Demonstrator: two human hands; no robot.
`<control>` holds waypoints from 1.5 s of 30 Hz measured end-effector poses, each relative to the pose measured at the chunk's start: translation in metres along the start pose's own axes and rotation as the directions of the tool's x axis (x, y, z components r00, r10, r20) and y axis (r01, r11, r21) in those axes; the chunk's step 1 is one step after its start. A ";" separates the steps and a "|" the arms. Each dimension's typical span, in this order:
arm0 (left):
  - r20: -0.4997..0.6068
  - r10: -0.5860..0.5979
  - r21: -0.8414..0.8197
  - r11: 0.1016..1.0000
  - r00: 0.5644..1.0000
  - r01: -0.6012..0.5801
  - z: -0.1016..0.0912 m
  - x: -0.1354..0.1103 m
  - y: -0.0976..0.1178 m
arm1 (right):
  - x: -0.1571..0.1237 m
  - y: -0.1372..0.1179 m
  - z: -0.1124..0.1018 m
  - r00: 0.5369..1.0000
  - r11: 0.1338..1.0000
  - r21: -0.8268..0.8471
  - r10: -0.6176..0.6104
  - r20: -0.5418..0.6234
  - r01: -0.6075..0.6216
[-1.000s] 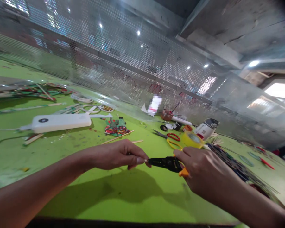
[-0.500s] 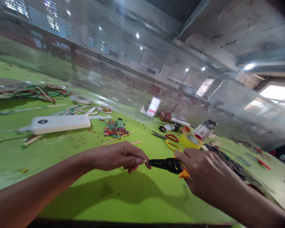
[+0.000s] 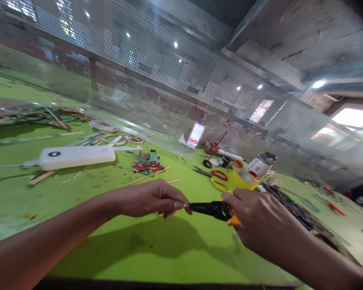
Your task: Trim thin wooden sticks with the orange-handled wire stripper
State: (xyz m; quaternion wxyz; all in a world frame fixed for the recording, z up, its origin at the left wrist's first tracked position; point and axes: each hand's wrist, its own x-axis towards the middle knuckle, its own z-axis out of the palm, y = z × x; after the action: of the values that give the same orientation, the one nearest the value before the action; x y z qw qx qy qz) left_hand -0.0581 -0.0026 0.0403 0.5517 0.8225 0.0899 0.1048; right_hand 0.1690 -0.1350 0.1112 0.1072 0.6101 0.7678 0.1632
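**Pale bit pinched left, black pliers gripped right, tips meeting mid-frame**

Left hand (image 3: 157,197): forearm in from the lower left edge, angled up toward centre, wrist slightly bent, back of hand up. Thumb and index pinched on a small pale piece (image 3: 185,205), just below and right of frame centre; remaining fingers curled underneath, off the green tabletop (image 3: 181,268), with shadow below.

Right hand (image 3: 252,209): forearm in from the lower right corner, slanting up-left, knuckles up. Fingers wrapped around the orange handles of black pliers (image 3: 211,208), nose pointing left at the left fingertips. Pliers tip right at the pale piece; cannot tell if clamped on it, too small to read.

Around the hands: thin wooden sticks (image 3: 151,176) just above the left hand, green-and-red scraps (image 3: 148,163) a bit higher. Above the pliers, right of centre: open scissors (image 3: 212,174) with one red and one yellow loop, then yellow tape roll (image 3: 236,179) just above the right hand. Left part of the frame: white device (image 3: 78,157) with a dark round button.
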 end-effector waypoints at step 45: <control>-0.135 0.015 0.487 0.872 0.991 0.053 0.010 0.003 0.013 | 0.009 -0.004 0.007 0.974 0.988 0.134 0.049 0.219 -0.080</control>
State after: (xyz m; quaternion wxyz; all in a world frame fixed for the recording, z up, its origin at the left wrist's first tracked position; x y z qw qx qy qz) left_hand -0.0522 -0.0158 0.0489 0.3196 0.9254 0.1584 0.1282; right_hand 0.1659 -0.1258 0.1037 0.1405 0.6551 0.7410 0.0445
